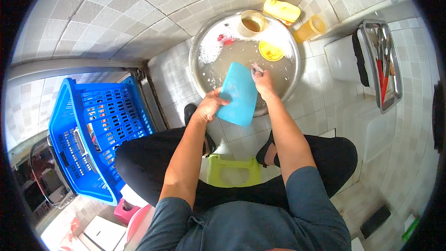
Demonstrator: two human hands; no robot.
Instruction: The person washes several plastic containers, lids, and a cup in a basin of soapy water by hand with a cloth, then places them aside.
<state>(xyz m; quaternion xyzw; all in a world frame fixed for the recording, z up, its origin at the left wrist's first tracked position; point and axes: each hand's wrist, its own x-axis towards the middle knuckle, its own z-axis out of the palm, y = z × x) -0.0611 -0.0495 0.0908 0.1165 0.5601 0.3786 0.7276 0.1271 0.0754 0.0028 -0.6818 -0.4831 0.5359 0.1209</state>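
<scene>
My left hand (208, 105) grips the lower left edge of a blue translucent plastic container or sheet (239, 94), whose exact kind I cannot tell. Close to its upper right side, my right hand (263, 81) is closed on a pinkish scrubbing cloth or pad (256, 68). Both are over a large round metal basin (297, 73) of murky, foamy water. A cloudy plastic cup (250, 24) with brown liquid stands in the foam at the far side. Near it floats a yellow round lid or dish (271, 51), and a red item (228, 40) lies in the suds.
Behind the basin are a yellow jug (281, 9) and a yellowish plastic tumbler (309, 29). At right a metal tray (397, 90) holds utensils. A blue plastic basket (78, 111) stands at left. A green plastic stool (234, 183) is beneath me.
</scene>
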